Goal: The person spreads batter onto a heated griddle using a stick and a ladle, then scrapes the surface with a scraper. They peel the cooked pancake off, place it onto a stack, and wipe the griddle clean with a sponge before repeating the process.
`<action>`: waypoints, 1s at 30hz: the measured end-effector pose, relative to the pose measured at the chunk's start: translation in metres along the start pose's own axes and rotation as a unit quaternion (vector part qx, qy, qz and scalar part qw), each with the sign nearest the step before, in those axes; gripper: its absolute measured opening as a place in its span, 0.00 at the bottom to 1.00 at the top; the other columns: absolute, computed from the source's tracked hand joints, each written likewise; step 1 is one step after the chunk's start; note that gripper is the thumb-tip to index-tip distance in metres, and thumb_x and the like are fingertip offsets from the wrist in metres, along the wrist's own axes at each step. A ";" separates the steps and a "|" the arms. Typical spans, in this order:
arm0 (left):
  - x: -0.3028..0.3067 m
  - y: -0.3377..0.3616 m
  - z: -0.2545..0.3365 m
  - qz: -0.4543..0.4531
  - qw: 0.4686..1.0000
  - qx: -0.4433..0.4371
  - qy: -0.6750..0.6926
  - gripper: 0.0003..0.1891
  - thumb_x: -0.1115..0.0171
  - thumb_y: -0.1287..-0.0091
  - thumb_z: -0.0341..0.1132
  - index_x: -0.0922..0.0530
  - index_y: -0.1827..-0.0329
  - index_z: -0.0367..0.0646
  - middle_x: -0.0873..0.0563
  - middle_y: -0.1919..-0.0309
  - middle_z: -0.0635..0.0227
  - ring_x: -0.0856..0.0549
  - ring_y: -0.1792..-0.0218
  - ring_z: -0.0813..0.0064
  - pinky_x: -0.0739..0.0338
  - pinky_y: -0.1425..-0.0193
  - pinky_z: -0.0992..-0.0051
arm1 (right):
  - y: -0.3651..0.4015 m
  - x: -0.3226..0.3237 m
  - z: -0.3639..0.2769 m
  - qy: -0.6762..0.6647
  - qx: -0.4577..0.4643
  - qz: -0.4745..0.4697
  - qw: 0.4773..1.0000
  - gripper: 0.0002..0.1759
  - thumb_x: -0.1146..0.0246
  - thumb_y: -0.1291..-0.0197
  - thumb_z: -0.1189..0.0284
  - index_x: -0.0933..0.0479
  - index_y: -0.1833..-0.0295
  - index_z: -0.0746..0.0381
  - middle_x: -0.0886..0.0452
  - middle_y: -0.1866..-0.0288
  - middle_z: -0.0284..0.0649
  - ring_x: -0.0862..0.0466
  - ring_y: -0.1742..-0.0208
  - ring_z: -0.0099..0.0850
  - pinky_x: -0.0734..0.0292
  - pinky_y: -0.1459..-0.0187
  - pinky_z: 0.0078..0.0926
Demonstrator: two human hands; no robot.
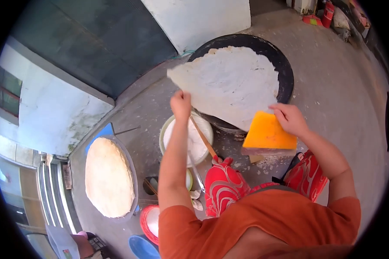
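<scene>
The wide black round griddle [285,71] sits on the concrete floor in front of the seated person. Most of its surface is covered by a thin white round sheet of flatbread [233,82]. The near-left edge of the sheet is lifted clear of the griddle and pinched in the closed left hand [180,105]. At the griddle's near-right rim, the right hand [289,118] curls its fingers over the top corner of a flat orange rectangular plastic board [268,133], gripping it. Just below the griddle's near-left rim stands a pale green round bowl of white batter [186,140]. A thin wooden stick [204,140] slants across the bowl from under the left hand, and I cannot tell whether that hand also holds it. Well to the left of the griddle, a stack of pale cooked flatbreads [109,177] lies on a round tray. A red-rimmed bowl [148,221] sits nearer the person.
</scene>
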State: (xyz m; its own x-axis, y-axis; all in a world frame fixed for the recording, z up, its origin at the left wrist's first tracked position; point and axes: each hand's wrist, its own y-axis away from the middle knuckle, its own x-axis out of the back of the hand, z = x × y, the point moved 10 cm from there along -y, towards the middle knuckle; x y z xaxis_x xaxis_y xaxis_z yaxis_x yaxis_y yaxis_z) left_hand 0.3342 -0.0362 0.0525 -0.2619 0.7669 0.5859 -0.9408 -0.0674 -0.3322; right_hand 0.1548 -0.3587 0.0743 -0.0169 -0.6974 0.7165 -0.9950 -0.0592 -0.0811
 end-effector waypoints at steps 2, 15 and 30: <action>0.040 -0.026 0.049 -0.017 0.996 -0.078 0.027 0.06 0.40 0.46 0.29 0.22 0.69 0.35 0.24 0.81 0.77 0.32 0.80 0.86 0.35 0.76 0.82 | -0.023 0.009 -0.020 -0.005 0.058 0.065 0.996 0.18 0.45 0.45 0.69 0.29 0.48 0.63 0.21 0.62 0.49 0.21 0.63 0.43 0.27 0.60 0.31; 0.318 0.063 0.149 0.002 0.973 -0.229 -0.025 0.04 0.42 0.47 0.20 0.24 0.69 0.35 0.24 0.75 0.71 0.29 0.74 0.83 0.35 0.69 0.84 | -0.194 0.011 -0.165 -0.031 0.207 0.224 0.952 0.25 0.33 0.57 0.69 0.28 0.49 0.58 0.22 0.53 0.44 0.22 0.55 0.37 0.30 0.52 0.28; 0.587 0.127 0.010 0.366 0.920 -0.123 0.075 0.08 0.45 0.41 0.23 0.23 0.59 0.32 0.18 0.65 0.64 0.21 0.64 0.78 0.28 0.57 0.81 | -0.100 -0.032 -0.486 -0.165 0.449 0.102 0.872 0.05 0.41 0.49 0.75 0.23 0.68 0.66 0.22 0.78 0.36 0.25 0.75 0.21 0.30 0.69 0.18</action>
State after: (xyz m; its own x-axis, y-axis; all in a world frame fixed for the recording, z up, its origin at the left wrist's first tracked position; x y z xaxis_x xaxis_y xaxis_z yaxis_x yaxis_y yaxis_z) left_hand 0.0591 0.3994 0.3614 -0.7549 0.6548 0.0368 -0.4432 -0.4680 -0.7646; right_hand 0.2067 0.0164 0.3959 -0.0079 -0.9179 0.3968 -0.4925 -0.3418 -0.8004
